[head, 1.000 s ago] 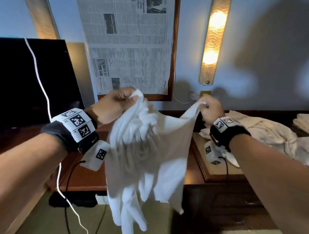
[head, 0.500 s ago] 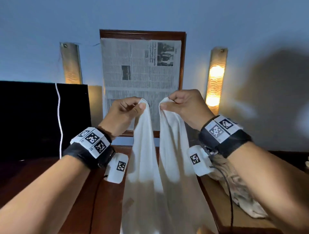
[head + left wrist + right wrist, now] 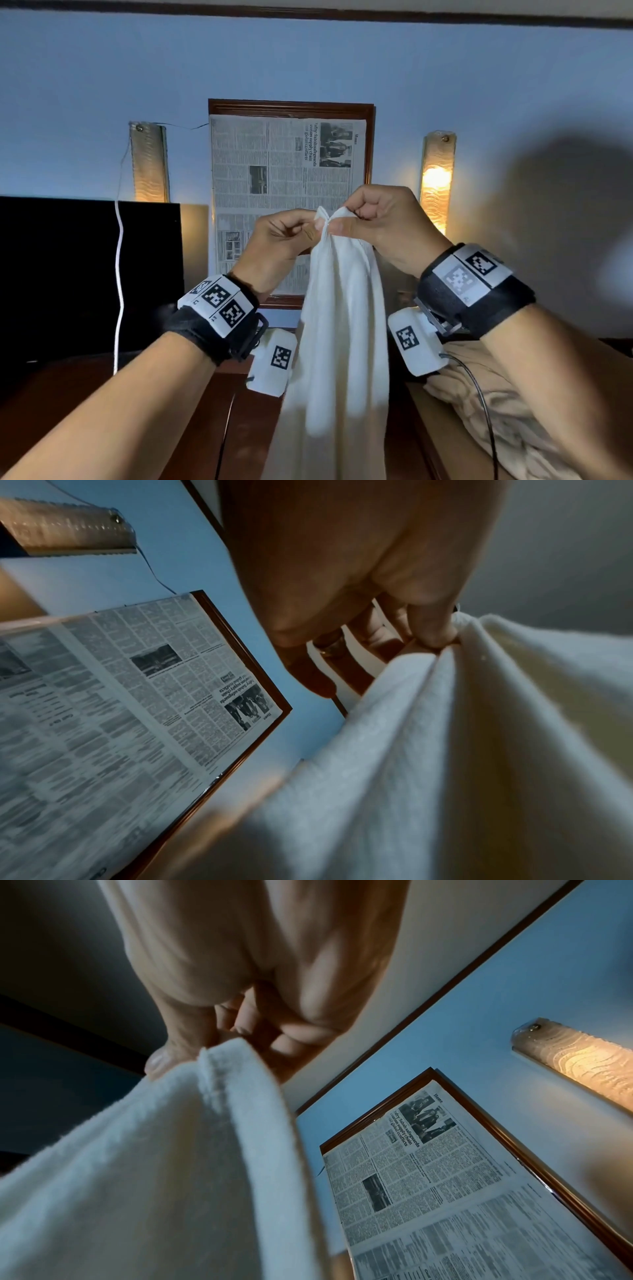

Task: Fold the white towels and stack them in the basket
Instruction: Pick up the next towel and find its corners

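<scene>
Now pinching both top corners of the white towel [image 3: 337,329] together, left hand [image 3: 277,245] and right hand [image 3: 383,222] touching, no gap like before. Hanging over the dark wood counter [image 3: 191,421], framed newspaper [image 3: 284,192] and lit wall lamp [image 3: 436,181] behind. Towel bottom cut off; crumpled towels [image 3: 493,411] lying right.

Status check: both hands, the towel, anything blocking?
Left hand and right hand both pinch the white towel at its top corners, held together. Towel hangs folded in half, in the air. Unfolded pile lies right; basket not in view.
</scene>
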A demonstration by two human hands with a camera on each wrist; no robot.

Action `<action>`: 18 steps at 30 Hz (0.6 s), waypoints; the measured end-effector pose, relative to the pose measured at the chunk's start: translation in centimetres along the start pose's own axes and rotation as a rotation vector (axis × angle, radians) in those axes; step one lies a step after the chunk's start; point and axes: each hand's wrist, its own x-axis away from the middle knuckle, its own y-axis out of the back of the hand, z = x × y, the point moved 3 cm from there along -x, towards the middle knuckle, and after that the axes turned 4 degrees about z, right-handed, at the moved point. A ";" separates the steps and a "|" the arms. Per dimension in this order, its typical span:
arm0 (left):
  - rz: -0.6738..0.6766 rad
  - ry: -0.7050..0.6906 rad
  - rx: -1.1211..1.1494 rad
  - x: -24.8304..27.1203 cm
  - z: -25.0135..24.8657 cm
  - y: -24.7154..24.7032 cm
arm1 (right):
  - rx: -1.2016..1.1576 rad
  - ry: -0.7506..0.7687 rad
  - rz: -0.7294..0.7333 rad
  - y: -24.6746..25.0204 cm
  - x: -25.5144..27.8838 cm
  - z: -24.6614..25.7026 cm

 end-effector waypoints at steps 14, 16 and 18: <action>-0.053 0.276 -0.024 1.3 1.9 0.2 | 0.078 -0.021 0.088 -1.5 0.2 -3.2; -0.057 0.394 0.040 2.2 2.5 -0.1 | 0.056 -0.057 0.074 -1.5 0.5 -4.5; -0.034 0.468 0.049 2.9 3.4 -0.4 | 0.052 -0.086 0.072 -1.4 0.9 -5.9</action>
